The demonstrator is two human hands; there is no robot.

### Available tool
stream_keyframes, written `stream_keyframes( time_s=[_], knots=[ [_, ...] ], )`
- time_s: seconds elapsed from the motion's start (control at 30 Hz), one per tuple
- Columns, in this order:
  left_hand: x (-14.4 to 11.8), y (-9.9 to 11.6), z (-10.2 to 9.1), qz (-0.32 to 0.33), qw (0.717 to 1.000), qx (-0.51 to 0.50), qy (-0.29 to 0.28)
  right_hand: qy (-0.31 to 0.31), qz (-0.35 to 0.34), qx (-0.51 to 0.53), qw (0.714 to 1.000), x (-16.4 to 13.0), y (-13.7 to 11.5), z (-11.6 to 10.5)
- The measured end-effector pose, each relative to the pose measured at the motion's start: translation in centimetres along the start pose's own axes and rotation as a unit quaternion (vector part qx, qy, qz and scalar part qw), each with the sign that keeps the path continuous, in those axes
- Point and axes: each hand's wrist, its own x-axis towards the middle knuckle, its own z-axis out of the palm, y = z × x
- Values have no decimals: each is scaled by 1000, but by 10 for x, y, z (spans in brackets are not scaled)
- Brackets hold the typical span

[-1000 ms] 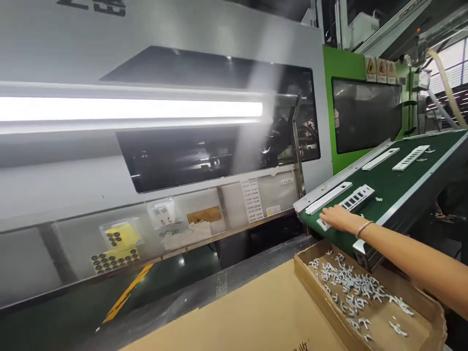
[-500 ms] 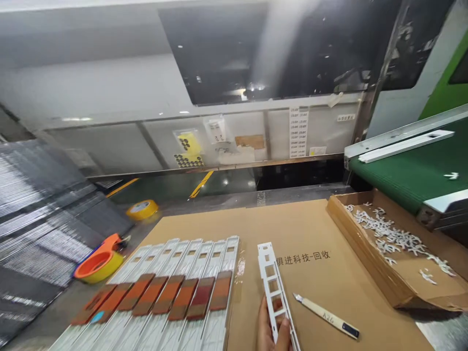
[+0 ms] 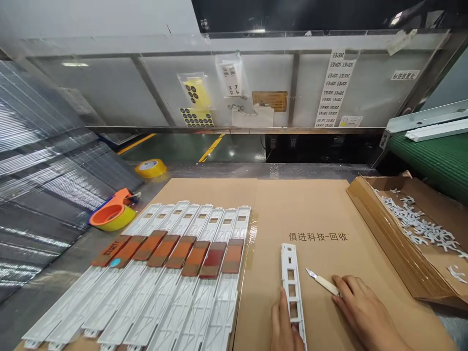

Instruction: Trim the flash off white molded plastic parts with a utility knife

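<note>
Near the bottom middle, my left hand [image 3: 283, 324] is closed round the lower part of a white plastic strip [image 3: 291, 275] with a row of rectangular openings. The strip points away from me over the cardboard. To its right, my right hand [image 3: 365, 309] has thumb and fingers closed on the rear of a craft knife [image 3: 326, 283]. The knife has a cream handle, and its blade points up and left toward the strip. Most of the rear of the handle is hidden by my fingers.
On the cardboard sheet [image 3: 270, 204], several white plastic panels [image 3: 146, 297] lie side by side, red-brown blocks [image 3: 193, 258] across them. At right are a cardboard tray [image 3: 387, 243] of small white scraps and a green conveyor [image 3: 431, 161]. Tape rolls [image 3: 150, 168] and a tape dispenser [image 3: 113, 214] sit left.
My right hand has come into view and taken hold of the craft knife. The view has tilted down and shifted. My left hand still holds the strip, which now stands straighter in view.
</note>
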Motion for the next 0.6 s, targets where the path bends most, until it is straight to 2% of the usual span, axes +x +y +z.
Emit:
stream_keyframes(
  time_s=[0.07, 0.33, 0.6],
  knots=[
    [0, 3, -1, -1, 1000, -2, 2, -5, 11, 4, 1000, -2, -2, 1],
    [-2, -2, -1, 66, 991, -100, 55, -43, 31, 11, 999, -6, -7, -1],
    [0, -9, -1, 90, 990, -103, 42, -51, 51, 22, 997, -9, -9, -1]
  ],
)
